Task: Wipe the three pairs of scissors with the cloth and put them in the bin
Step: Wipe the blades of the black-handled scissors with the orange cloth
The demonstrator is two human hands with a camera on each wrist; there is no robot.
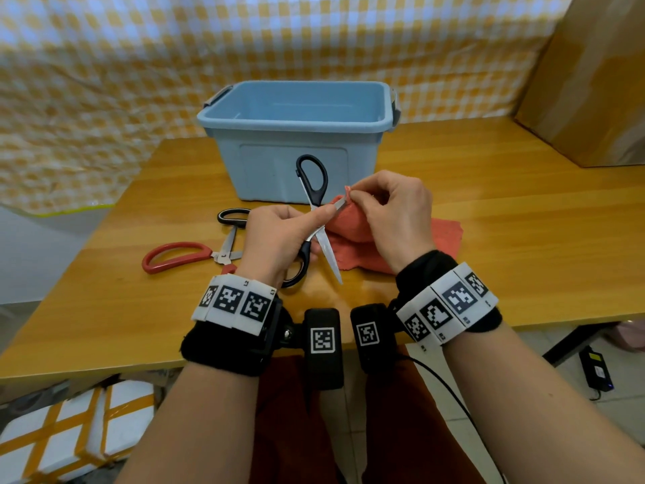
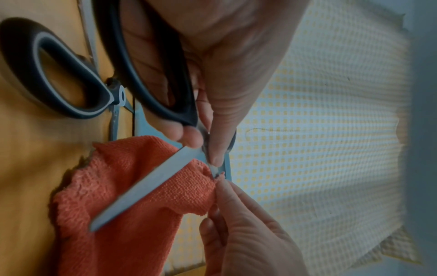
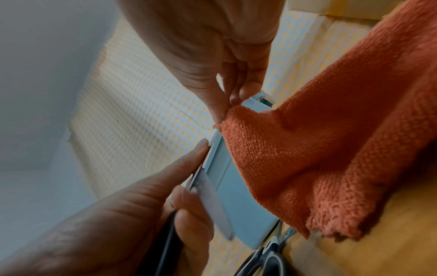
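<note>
My left hand point(image 1: 312, 227) grips the black-handled scissors point(image 1: 313, 179) near the pivot and holds them spread open above the table. One blade point(image 2: 141, 188) points down toward me. The other blade points right into the orange-red cloth point(image 1: 445, 232). My right hand point(image 1: 350, 198) pinches a fold of that cloth point(image 3: 319, 149) around this blade's tip, while the rest of the cloth trails on the table. Just behind stands the blue bin point(image 1: 349, 162); what shows of its inside is bare. On the table to the left lie the red-handled scissors point(image 1: 174, 256) and the black-and-white-handled scissors point(image 1: 232, 218).
The wooden table point(image 1: 523, 239) reaches out to the right. A cardboard box point(image 1: 593, 82) stands at the back right corner. A yellow checked sheet point(image 1: 104, 64) hangs behind the table. A black charger point(image 1: 598, 372) lies on the floor at the right.
</note>
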